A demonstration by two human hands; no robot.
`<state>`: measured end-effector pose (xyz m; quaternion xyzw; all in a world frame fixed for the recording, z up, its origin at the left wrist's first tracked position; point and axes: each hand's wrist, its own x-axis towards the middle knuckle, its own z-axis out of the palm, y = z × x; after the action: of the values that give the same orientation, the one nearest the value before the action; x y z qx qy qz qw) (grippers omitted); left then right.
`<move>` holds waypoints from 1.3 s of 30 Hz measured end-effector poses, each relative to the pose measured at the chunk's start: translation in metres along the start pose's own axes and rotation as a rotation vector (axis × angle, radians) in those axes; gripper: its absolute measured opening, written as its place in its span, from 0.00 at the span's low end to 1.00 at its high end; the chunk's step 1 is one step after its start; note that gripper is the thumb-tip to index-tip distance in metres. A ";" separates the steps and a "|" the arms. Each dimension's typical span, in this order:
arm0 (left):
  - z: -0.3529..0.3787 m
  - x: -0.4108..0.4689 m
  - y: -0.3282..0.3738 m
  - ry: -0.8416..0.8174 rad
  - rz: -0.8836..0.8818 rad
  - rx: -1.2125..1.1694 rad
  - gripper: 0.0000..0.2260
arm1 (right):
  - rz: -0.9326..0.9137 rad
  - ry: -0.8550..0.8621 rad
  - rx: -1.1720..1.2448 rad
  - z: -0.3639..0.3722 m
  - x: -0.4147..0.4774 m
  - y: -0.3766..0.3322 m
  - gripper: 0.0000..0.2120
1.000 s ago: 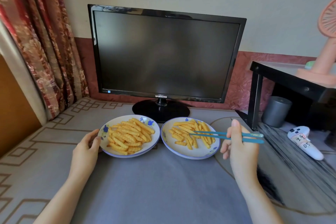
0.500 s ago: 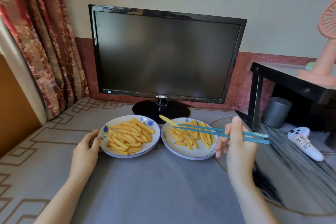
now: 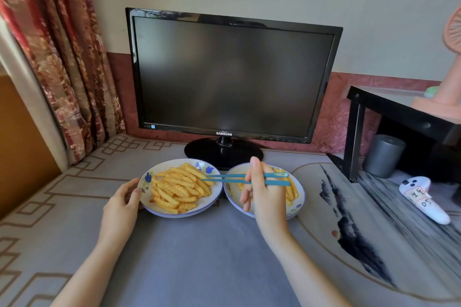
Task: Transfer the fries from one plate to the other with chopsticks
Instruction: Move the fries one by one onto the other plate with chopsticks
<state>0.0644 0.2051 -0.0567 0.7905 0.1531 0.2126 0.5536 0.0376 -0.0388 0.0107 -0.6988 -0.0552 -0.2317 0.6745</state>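
Behind the two plates stands a black Samsung monitor (image 3: 232,77) with a dark screen. Its round foot (image 3: 223,151) is just behind the gap between them. A flowered curtain (image 3: 57,57) hangs at the far left. At the right I see a black shelf (image 3: 399,112) that carries a pink fan (image 3: 446,77). Under the shelf stands a grey cup (image 3: 384,156), and nearer to me a white controller (image 3: 421,197) lies on the table (image 3: 194,257). All of these are well apart from the plates.

From my view the right hand (image 3: 264,197) stands in front of the right plate (image 3: 299,197) and hides most of its middle. Only some fries (image 3: 290,192) show at its right side. The left plate (image 3: 207,203) holds a bigger pile of fries (image 3: 179,187).

The blue chopsticks (image 3: 224,175) are in the right hand, pinched between the thumb and the fingers. Their long axis runs nearly level from right to left across the picture. The thick ends stick out to the right of the hand, above the right plate. The tips point left and end over the right edge of the pile on the left plate. The two sticks lie almost parallel and close together. I cannot tell if a fry is caught between the tips.

The left hand (image 3: 119,209) holds the left rim of the left plate, with the thumb on top of the rim.
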 end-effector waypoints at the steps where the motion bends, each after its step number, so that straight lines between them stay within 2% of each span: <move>1: 0.000 0.000 0.000 -0.001 0.001 -0.001 0.14 | 0.000 -0.015 -0.009 0.000 -0.001 0.002 0.20; 6: 0.001 0.000 0.001 0.004 -0.005 0.001 0.14 | -0.031 -0.011 -0.012 -0.008 -0.001 0.001 0.19; 15: 0.000 0.000 0.000 0.004 0.006 0.016 0.14 | -0.048 0.186 0.011 -0.077 0.012 0.000 0.18; 20: 0.000 0.001 -0.001 -0.001 0.004 0.021 0.14 | -0.012 0.237 0.003 -0.092 0.000 0.009 0.18; 39: -0.001 -0.002 0.004 0.003 0.000 0.032 0.15 | -0.005 0.185 -0.070 -0.076 0.001 0.016 0.19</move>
<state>0.0618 0.2036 -0.0528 0.7990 0.1573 0.2113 0.5406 0.0261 -0.1138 -0.0045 -0.6973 0.0134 -0.2987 0.6515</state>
